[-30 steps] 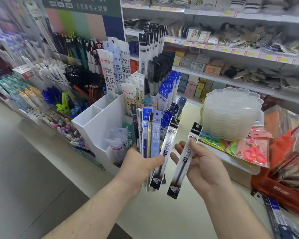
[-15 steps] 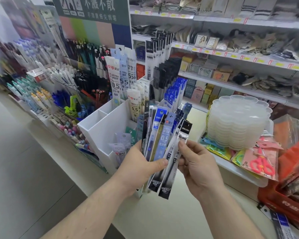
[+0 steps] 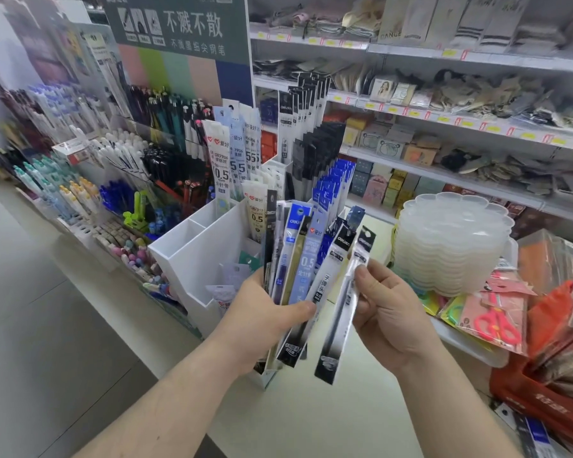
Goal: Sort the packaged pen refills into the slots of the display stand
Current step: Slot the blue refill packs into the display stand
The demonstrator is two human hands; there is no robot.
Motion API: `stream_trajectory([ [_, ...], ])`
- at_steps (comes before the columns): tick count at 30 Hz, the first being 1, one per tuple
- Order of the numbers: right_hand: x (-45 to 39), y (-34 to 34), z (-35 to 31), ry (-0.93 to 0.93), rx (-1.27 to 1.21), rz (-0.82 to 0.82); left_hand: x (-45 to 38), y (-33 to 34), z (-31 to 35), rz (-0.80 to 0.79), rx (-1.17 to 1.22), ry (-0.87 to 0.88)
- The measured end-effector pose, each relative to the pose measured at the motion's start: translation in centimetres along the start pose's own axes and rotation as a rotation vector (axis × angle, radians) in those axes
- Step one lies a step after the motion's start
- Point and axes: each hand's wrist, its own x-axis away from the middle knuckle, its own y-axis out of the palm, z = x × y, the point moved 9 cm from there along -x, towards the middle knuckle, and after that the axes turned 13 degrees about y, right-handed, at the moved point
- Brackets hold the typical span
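My left hand [image 3: 262, 312] grips a fanned bundle of packaged pen refills [image 3: 298, 256], blue, white and black packs, in front of the white display stand [image 3: 192, 259]. My right hand [image 3: 384, 312] pinches a single black-topped refill pack [image 3: 344, 305] just right of the bundle, tilted with its top up and to the right. The stand's rear slots hold upright refill packs [image 3: 232, 160], white ones at left, black and blue ones [image 3: 331, 186] at right. Its front left slots look bare.
A pen display rack [image 3: 90, 180] runs along the left. A stack of clear plastic trays [image 3: 450, 239] stands to the right, with packaged scissors [image 3: 497, 322] and an orange bag [image 3: 549, 385] beyond. Store shelves [image 3: 444, 120] fill the back. The pale counter [image 3: 311, 418] lies under my hands.
My right hand brought its single pack in against the bundle half a second ago, then drew it a little apart to the right. The left hand's bundle stayed put.
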Motion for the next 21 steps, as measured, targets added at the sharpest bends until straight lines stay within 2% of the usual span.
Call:
stream_trajectory([
  [6, -0.3, -0.1, 1.1, -0.036, 0.087, 0.191, 0.3, 1.6, 0.6, -0.089, 0.057, -0.002],
  [12, 0.1, -0.9, 1.3, -0.057, 0.166, 0.250, 0.7, 1.2, 0.2, -0.141, 0.042, -0.043],
  [15, 0.2, -0.7, 1.6, -0.042, 0.239, 0.229, 0.8, 0.9, -0.2, -0.177, -0.034, -0.059],
  [19, 0.6, 0.7, 2.7, 0.053, 0.362, 0.070, 1.1, 0.6, 0.1, -0.180, -0.099, -0.058],
  [21, 0.8, -0.1, 1.7, 0.020, 0.332, 0.116, 1.1, 0.0, 0.5, -0.131, -0.084, -0.034],
])
